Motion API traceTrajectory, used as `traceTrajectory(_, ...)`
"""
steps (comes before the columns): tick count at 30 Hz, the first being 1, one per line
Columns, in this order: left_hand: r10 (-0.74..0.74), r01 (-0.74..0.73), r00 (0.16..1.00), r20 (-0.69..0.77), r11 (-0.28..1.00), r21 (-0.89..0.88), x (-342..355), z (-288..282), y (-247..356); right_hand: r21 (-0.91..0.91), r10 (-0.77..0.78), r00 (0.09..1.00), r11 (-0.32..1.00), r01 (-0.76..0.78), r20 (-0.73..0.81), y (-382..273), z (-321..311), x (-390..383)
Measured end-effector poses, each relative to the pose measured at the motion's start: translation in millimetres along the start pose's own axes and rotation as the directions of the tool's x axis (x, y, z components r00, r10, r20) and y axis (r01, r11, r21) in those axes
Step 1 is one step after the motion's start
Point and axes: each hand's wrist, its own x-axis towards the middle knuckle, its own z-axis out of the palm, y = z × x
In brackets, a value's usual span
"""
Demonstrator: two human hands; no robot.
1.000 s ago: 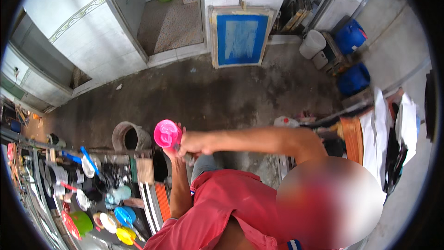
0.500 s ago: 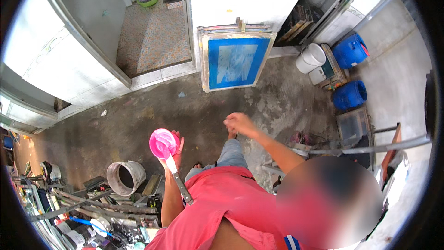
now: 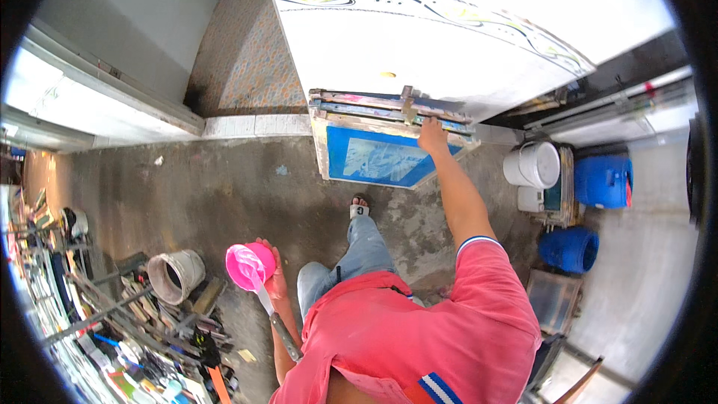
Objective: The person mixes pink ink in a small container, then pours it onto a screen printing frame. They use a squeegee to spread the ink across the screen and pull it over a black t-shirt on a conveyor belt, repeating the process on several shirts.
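Note:
My left hand [image 3: 274,277] holds a pink cup [image 3: 241,265] of pink, paste-like stuff, with a wooden-handled spatula [image 3: 283,335] standing in it and leaning toward my body. My right hand [image 3: 432,135] is reached forward, fingers curled on the top edge of a stack of framed screens [image 3: 336,100] leaning against the white tiled wall. The front screen [image 3: 342,151] has a blue face with a paler middle. A small clamp-like piece [image 3: 409,101] sticks up from the stack beside my fingers; exactly which frame they grip is hard to tell.
Doorway with speckled floor [image 3: 238,67] at upper left. White bucket [image 3: 530,164], blue drums [image 3: 602,180] [image 3: 567,249] and a framed panel [image 3: 553,299] line the right wall. A stained bucket [image 3: 176,277] and piled wood and tools [image 3: 134,314] lie at left. My sandalled foot [image 3: 360,205] is on concrete.
I have moved closer to the stacked screens. My right hand left the pink cup and reached forward onto their top edge. My left hand still holds the cup, now lower in view.

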Motion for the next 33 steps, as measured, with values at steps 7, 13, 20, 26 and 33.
traceTrajectory(7, 0.101, -0.096, 0.993, -0.058, 0.993, 0.071, -2.4, 10.8, -43.9, -0.057, -0.109, 0.992, 0.992, 0.113, 0.064, 10.0, 10.3, 8.0)
traceTrajectory(13, 0.047, -0.047, 0.999, -0.007, 0.999, -0.013, 17.7, 29.0, -78.5, 0.122, -0.260, 0.958, 0.962, 0.246, 0.117, 34.4, 28.5, -76.5)
traceTrajectory(20, -0.016, 0.017, 1.000, -0.006, 0.997, 0.081, 28.1, 22.6, -105.1, 0.162, -0.371, 0.885, 0.927, 0.338, 0.280, 32.8, 42.8, -136.9)
traceTrajectory(26, 0.007, -0.010, 0.999, 0.036, 0.997, 0.079, 21.8, 18.1, -123.0, 0.654, -0.655, 0.691, 0.672, 0.348, 0.306, 67.3, 39.5, -108.9)
traceTrajectory(33, 0.054, -0.058, 0.998, 0.022, 0.979, 0.195, 13.2, 19.1, -122.0, 0.135, -0.249, 0.961, 0.955, 0.264, -0.121, 65.8, -16.2, 51.2)
